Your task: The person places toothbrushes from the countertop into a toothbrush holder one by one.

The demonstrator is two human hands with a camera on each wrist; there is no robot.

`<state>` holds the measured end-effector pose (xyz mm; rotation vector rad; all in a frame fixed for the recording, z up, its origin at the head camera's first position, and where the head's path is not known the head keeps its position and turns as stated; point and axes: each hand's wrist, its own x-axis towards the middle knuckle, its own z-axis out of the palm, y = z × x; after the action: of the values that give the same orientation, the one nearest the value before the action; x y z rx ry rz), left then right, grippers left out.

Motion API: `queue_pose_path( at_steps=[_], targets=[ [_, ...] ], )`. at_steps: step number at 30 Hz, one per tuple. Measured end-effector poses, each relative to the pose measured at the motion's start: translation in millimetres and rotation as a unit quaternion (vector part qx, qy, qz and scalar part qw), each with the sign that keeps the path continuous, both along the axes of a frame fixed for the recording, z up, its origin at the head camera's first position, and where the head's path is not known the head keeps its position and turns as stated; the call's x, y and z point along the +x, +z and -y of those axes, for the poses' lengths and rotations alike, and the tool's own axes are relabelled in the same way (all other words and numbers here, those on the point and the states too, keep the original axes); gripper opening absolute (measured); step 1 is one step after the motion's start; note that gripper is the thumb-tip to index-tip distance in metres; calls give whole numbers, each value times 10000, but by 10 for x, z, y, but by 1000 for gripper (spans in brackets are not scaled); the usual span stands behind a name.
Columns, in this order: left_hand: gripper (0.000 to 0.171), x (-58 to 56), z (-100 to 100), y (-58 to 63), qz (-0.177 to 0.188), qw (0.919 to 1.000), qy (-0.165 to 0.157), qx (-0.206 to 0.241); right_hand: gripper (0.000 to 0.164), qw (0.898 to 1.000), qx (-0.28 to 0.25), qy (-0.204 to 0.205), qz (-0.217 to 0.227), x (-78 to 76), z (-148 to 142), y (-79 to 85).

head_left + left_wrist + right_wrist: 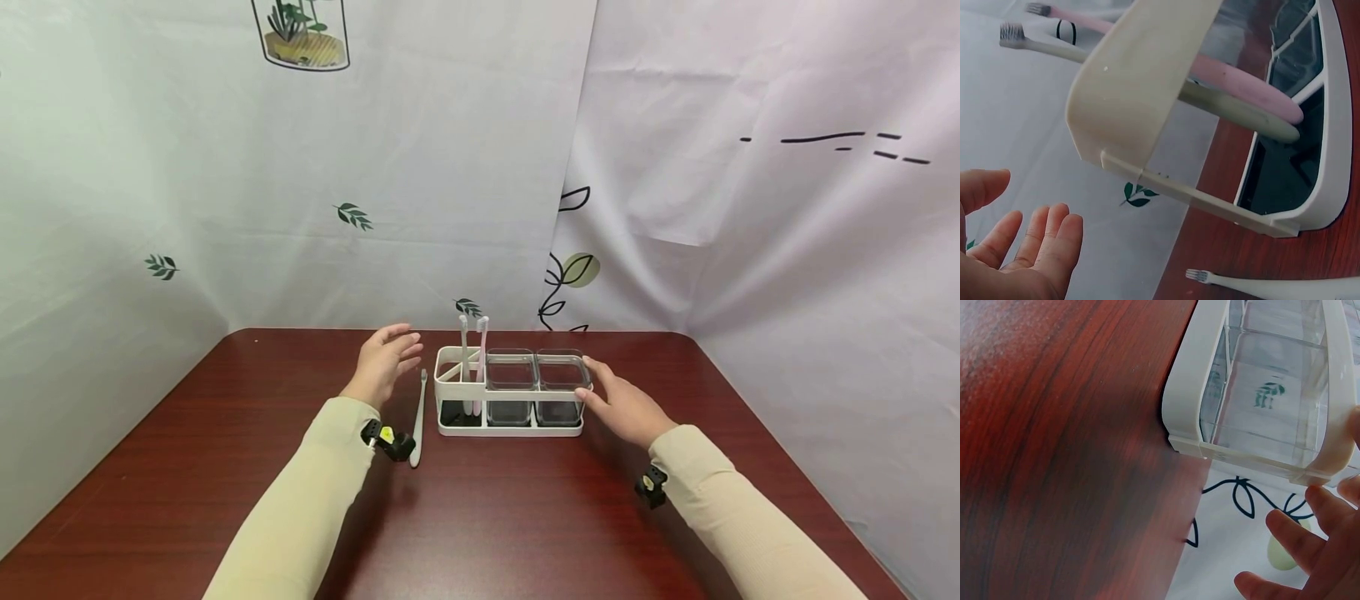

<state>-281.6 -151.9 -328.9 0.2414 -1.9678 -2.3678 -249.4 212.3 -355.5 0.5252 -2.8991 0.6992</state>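
Observation:
A white toothbrush holder [510, 432] stands on the table with two clear cups [512, 408] in its right compartments. A pink toothbrush [1247, 87] and a pale grey-green toothbrush [1235, 112] stand tilted in its left compartment. Left of the holder, a white toothbrush [418, 425] lies on the table, bristles toward the back. My left hand [381, 364] hovers beside it, fingers apart and holding nothing. With thumb at the front and fingers toward the back, my right hand [630, 408] grips the holder's right end at the upper band; its fingertips [1319, 494] meet the corner.
The dark red wooden table [517, 517] spreads around the holder. White cloth [420, 150] with printed leaves hangs behind the table and along both sides. A black wrist camera [388, 440] on the left sleeve overlaps the lying toothbrush's lower end in the head view.

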Motion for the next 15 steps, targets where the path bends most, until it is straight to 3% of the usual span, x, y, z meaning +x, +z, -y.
queue_pose_path(
  at_steps=[15],
  targets=[
    [43,-142,18,-184,378,9973,83,-622,70,10000,22,-2,58,-10,-5,-4]
  ],
)
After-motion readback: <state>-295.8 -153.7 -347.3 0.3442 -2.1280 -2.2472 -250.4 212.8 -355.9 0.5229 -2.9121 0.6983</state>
